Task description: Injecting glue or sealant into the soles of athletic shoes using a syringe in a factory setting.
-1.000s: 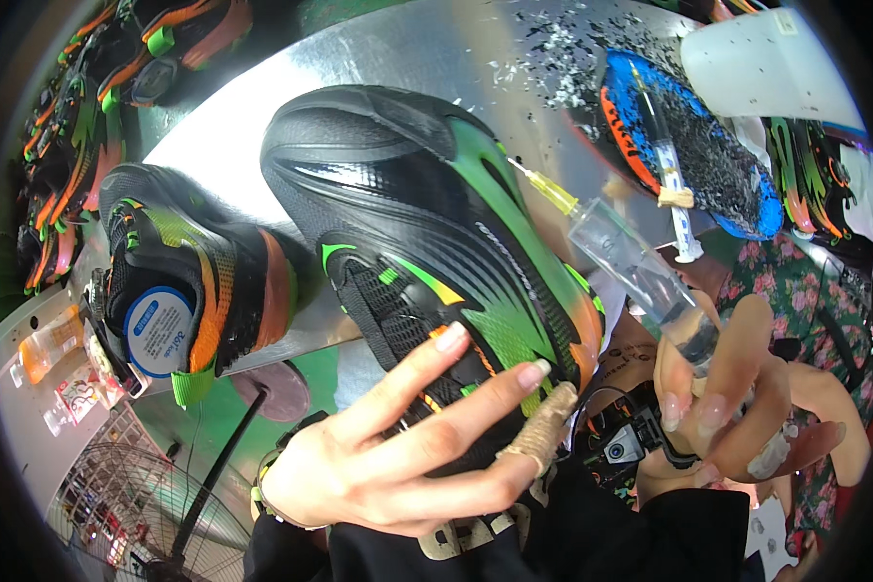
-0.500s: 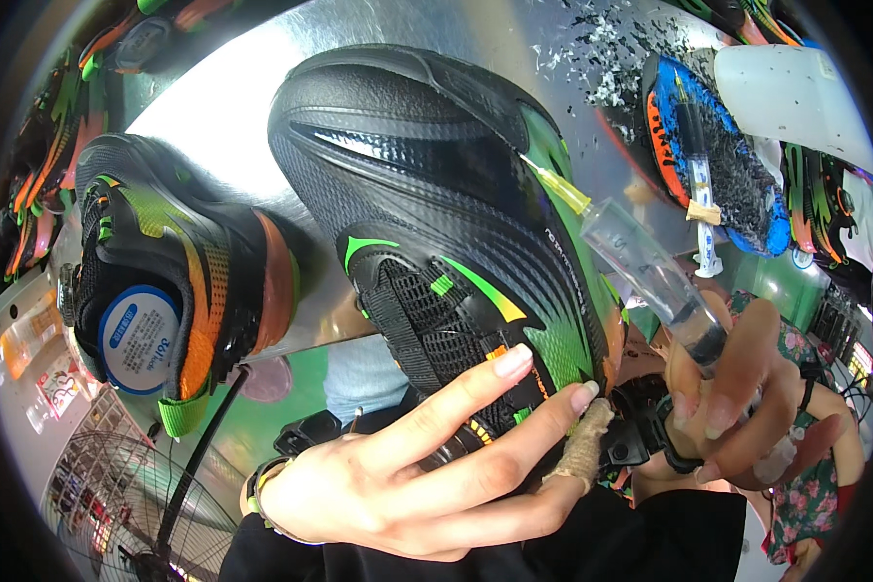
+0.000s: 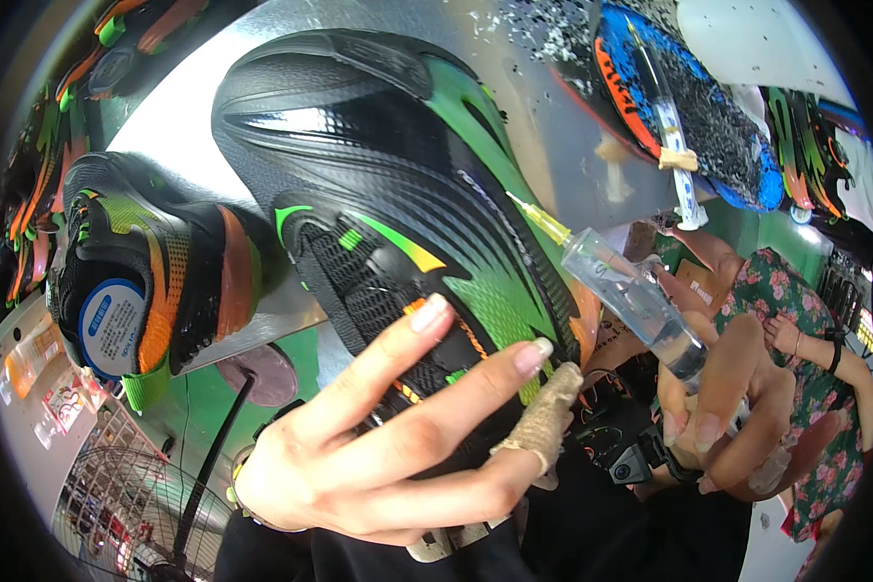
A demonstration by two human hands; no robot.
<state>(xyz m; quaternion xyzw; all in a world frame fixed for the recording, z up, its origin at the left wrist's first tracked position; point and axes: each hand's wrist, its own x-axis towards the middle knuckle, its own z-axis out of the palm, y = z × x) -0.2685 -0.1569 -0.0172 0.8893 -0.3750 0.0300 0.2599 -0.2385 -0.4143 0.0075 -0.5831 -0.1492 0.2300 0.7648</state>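
Observation:
A black shoe with green and orange trim is tilted in front of me, toe pointing away. My left hand is closed round it near the laces and opening, one finger wrapped in tan tape; the thumb is hidden. My right hand grips a clear syringe with a yellow needle hub. Clear liquid seems to be in its barrel. The needle tip lies at the shoe's right side edge, where upper and sole meet; I cannot tell whether it touches.
A matching shoe stands at left on the metal table. At upper right, a second syringe lies on a blue, black-bristled pad, beside a white container. A fan is lower left; a person in floral clothing is at right.
The needle has shifted along the shoe's side edge from nearer the toe toward the heel. The shoe has moved left in view and turned slightly, my left hand still on it. The whole view has shifted somewhat.

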